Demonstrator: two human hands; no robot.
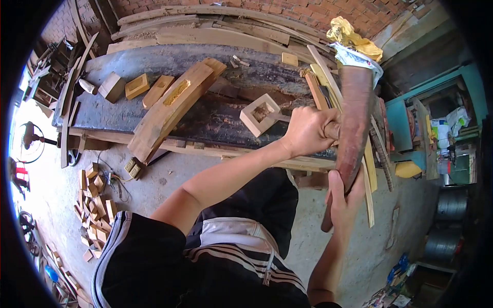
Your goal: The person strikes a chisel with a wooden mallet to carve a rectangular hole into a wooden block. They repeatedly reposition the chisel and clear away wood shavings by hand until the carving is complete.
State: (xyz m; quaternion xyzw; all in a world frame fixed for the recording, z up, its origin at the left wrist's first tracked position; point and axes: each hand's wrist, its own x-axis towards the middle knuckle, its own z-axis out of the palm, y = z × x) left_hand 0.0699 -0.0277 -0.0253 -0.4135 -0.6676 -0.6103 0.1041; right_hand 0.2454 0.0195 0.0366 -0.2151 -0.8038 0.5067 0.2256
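Observation:
My left hand (pixel 310 131) is wrapped around a chisel, its wooden handle (pixel 333 129) poking out of the fist on the right. The chisel's blade (pixel 278 117) reaches left into the hollow of a pale wooden block (pixel 250 119) on the bench, with chips inside. In my right hand (pixel 345 200) is the narrow lower end of a thick, club-shaped wooden mallet (pixel 357 97). It stands upright in this view, its broad side right at the chisel handle's end.
A long beam with a cut mortise (pixel 169 110) lies across the dark workbench (pixel 205 64), near several small hollowed blocks (pixel 137 86). Yellow and white plastic bags (pixel 354 40) sit behind the mallet. Offcuts (pixel 95 205) and a power socket (pixel 133 168) are on the floor at left.

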